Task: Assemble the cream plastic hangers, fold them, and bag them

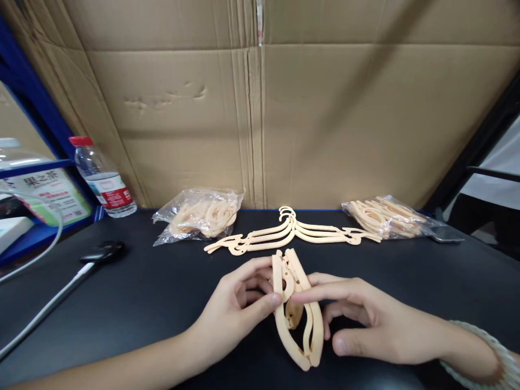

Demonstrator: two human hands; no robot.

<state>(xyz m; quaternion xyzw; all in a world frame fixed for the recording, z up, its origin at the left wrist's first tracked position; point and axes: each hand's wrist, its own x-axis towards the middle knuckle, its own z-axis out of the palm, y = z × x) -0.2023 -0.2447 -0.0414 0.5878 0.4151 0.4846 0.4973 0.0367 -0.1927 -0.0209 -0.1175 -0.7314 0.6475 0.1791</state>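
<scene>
A cream folding clothes hanger (pixel 317 330) is folded into a narrow, pointed shape and held tilted above the black table. My left hand (pixel 239 306) grips its left arm, thumb in front and fingers curled behind. On the other side, my right hand (pixel 365 314) holds the right arm, one finger laid across the front; its thumb stands apart from the plastic. The hanger's hook part shows between the two arms, partly covered by my fingers. Just beyond lie unfolded hangers (pixel 271 236) of the same kind, stacked flat with their hooks pointing away from me.
Clear plastic bags of folded hangers lie at the back: a left bag (pixel 199 214) and a right bag (pixel 388 218). A red-capped bottle (pixel 106 184) stands at the back left, near a black device (pixel 103 252) on a white cable. Cardboard (pixel 182 119) walls the rear.
</scene>
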